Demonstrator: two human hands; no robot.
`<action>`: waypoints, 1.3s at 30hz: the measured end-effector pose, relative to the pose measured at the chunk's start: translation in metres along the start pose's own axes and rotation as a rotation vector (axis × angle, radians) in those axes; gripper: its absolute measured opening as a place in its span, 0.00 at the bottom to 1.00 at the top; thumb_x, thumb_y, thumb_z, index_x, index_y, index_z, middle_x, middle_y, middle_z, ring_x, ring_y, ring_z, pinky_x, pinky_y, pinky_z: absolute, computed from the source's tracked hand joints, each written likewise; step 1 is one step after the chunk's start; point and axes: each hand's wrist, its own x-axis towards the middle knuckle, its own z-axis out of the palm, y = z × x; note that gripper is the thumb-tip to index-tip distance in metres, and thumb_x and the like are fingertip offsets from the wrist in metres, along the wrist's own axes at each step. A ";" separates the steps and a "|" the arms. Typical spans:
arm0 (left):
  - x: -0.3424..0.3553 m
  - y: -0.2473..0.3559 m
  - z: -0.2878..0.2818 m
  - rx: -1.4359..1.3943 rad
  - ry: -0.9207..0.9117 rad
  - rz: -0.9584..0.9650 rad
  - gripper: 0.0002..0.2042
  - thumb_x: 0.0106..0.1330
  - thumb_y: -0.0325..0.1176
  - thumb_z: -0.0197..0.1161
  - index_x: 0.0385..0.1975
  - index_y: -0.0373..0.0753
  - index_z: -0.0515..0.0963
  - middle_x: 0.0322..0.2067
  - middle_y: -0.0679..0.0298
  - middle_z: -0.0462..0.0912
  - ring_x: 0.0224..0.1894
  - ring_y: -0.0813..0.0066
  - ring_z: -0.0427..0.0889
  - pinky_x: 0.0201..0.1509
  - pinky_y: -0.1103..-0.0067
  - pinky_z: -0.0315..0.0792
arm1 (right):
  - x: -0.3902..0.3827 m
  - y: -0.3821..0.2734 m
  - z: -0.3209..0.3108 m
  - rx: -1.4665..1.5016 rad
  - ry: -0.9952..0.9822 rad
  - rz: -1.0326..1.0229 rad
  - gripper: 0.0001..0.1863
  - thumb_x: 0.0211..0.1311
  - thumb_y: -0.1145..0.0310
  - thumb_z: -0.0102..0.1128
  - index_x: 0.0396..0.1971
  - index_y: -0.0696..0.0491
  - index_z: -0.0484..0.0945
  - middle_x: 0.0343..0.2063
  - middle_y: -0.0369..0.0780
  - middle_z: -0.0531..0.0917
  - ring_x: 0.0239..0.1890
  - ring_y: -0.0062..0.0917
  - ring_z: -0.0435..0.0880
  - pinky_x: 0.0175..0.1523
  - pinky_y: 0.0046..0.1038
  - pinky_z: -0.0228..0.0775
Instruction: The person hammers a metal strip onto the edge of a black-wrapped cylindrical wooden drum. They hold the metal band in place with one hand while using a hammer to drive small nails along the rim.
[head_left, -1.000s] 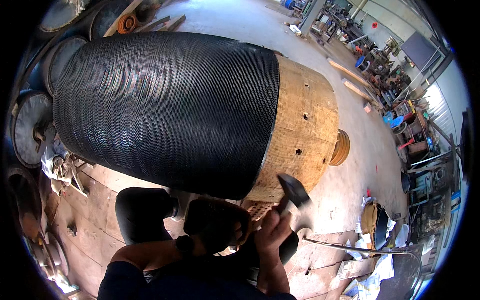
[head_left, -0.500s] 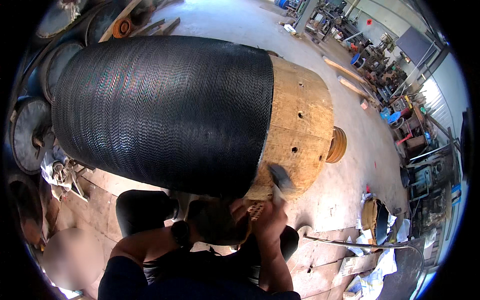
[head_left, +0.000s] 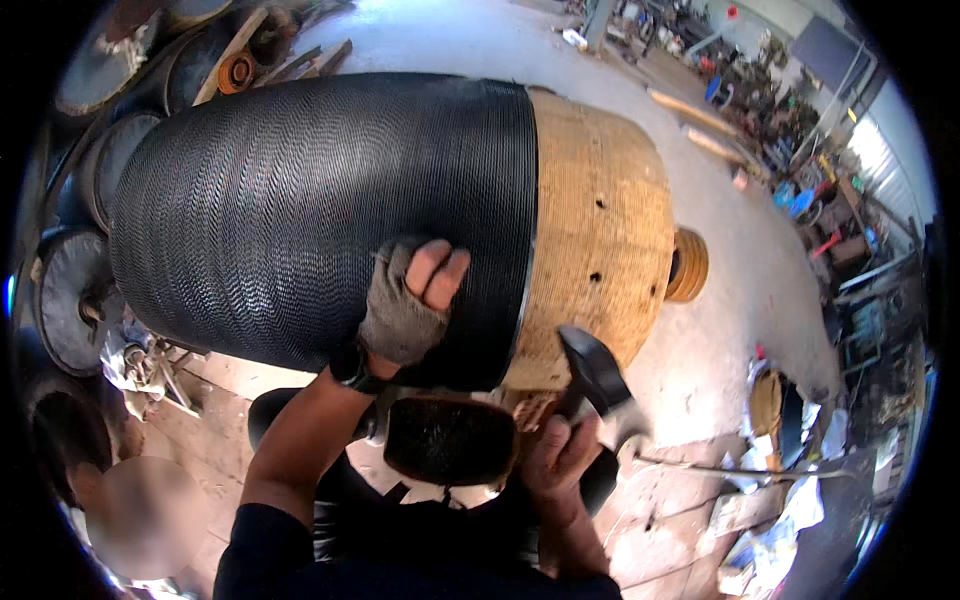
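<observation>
In front of me lies a large barrel-shaped roller, its black ribbed covering [head_left: 250, 220] ending at a bare, grooved tan section [head_left: 600, 160] with small dark holes. My left hand [head_left: 408, 310], in a grey glove with some fingers bare, rests on the black covering near that edge. Its fingers are curled together, and anything inside them is hidden. Below the tan section, my right hand [head_left: 560, 455] grips a hammer [head_left: 592, 368] by its handle, the dark head raised close to the roller's lower right. A dark oblong pan [head_left: 450, 440] sits under the roller, between my knees.
A reddish-orange piece with holes [head_left: 533, 410] lies beside the pan. The roller's ringed end [head_left: 690, 265] sticks out rightward. Dark drums [head_left: 75, 300] line the left. At right are a metal rod [head_left: 740, 471], an open brown carton [head_left: 768, 415] and white scraps [head_left: 785, 530].
My left hand has risen from below the roller onto its black covering. The hammer has swung down and right, away from the tan section, with my right hand lower. The view has shifted slightly.
</observation>
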 end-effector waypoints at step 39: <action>0.010 0.090 0.026 -0.192 -0.209 -0.278 0.34 0.56 0.28 0.68 0.65 0.36 0.64 0.39 0.55 0.80 0.41 0.53 0.79 0.45 0.61 0.72 | -0.009 0.012 0.010 -0.070 -0.063 0.265 0.13 0.74 0.65 0.53 0.47 0.59 0.71 0.26 0.57 0.81 0.31 0.60 0.82 0.32 0.48 0.73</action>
